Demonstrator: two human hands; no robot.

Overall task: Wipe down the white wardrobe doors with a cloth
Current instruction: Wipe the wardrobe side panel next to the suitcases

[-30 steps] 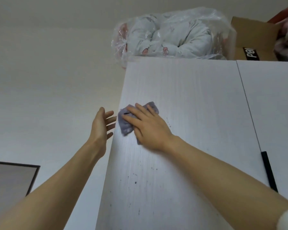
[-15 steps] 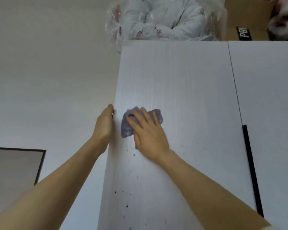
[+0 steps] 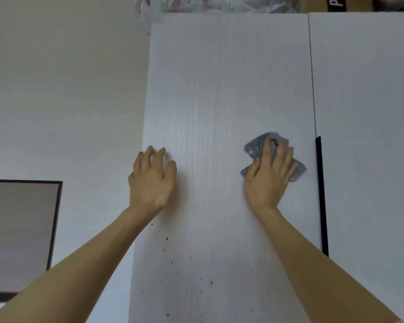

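A tall white wardrobe door (image 3: 219, 89) fills the middle of the view, with small dark specks low on it. My right hand (image 3: 268, 176) presses a crumpled grey cloth (image 3: 254, 146) flat against the door near its right edge. My left hand (image 3: 152, 180) rests on the door's left edge with fingers spread and holds nothing. A second white door (image 3: 369, 113) stands to the right, past a thin gap.
A black vertical handle (image 3: 321, 194) runs along the gap between the doors, just right of the cloth. A plastic-wrapped bundle (image 3: 196, 3) and a cardboard box (image 3: 336, 3) sit on top of the wardrobe. A dark-framed panel (image 3: 21, 234) hangs on the wall at left.
My right hand has slid the cloth from the door's left edge across to its right side. My left hand has moved onto the door face, and the view has tilted downward.
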